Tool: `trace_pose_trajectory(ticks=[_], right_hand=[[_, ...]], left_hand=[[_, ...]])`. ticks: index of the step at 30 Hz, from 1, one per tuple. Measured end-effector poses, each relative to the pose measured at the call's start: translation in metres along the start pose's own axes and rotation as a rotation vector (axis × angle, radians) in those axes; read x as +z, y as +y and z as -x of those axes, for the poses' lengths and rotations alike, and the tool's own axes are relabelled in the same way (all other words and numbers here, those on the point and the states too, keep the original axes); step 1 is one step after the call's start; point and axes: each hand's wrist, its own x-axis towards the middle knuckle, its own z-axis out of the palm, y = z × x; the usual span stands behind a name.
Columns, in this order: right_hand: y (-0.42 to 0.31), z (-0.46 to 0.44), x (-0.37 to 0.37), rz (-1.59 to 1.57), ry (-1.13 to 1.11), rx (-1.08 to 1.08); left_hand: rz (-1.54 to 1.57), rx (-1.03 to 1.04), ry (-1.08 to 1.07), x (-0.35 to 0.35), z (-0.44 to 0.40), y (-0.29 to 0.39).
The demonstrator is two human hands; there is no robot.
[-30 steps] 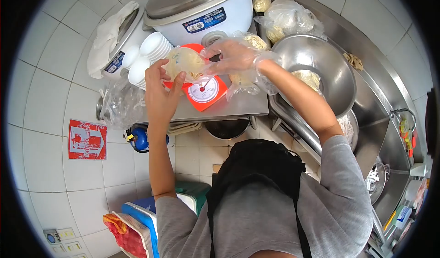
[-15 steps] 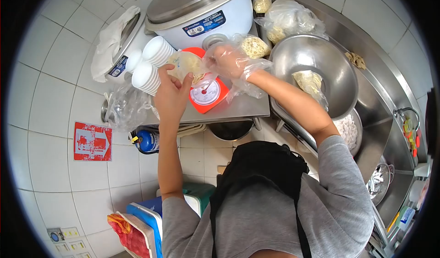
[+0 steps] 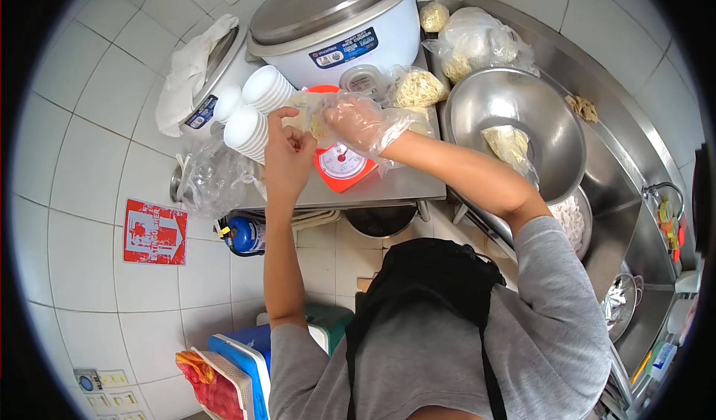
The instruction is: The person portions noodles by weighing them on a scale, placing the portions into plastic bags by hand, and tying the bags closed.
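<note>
My left hand (image 3: pixel 289 155) grips the edge of a small clear plastic bag (image 3: pixel 302 110), its thumb and forefinger apart along the bag's side. Pale yellowish strands, like noodles, show inside. The bag sits over the pan of an orange-red kitchen scale (image 3: pixel 367 172) with a round white dial. My right hand (image 3: pixel 356 125) wears a loose clear plastic glove and is at the bag's right side with its fingers curled in. What those fingers hold is hidden. Just beyond it are a round clear-lidded tub (image 3: pixel 364 80) and a bag of noodles (image 3: pixel 418 89).
Stacked white foam cups (image 3: pixel 246 129) stand left of the scale. A large rice cooker (image 3: pixel 343 47) is behind. To the right, a steel bowl (image 3: pixel 466 114) holds a bagged yellowish food (image 3: pixel 509 145). Crumpled plastic bags (image 3: pixel 216 174) lie at the left edge of the steel table (image 3: pixel 403 185).
My gloved right hand has come down and left, closer to the bag. My left fingers have curled in slightly. The camera view has shifted a little.
</note>
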Motion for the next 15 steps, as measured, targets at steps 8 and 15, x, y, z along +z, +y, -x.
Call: trace_pose_trajectory(ticks=[8,15], right_hand=[[0.018,-0.023,0.003,-0.018,-0.113,0.095],[0.030,-0.030,-0.019,-0.254,-0.068,0.110]], left_hand=[[0.070,0.014,-0.004,-0.006,-0.003,-0.002],[0.061,0.050,-0.050,-0.014,-0.013,-0.006]])
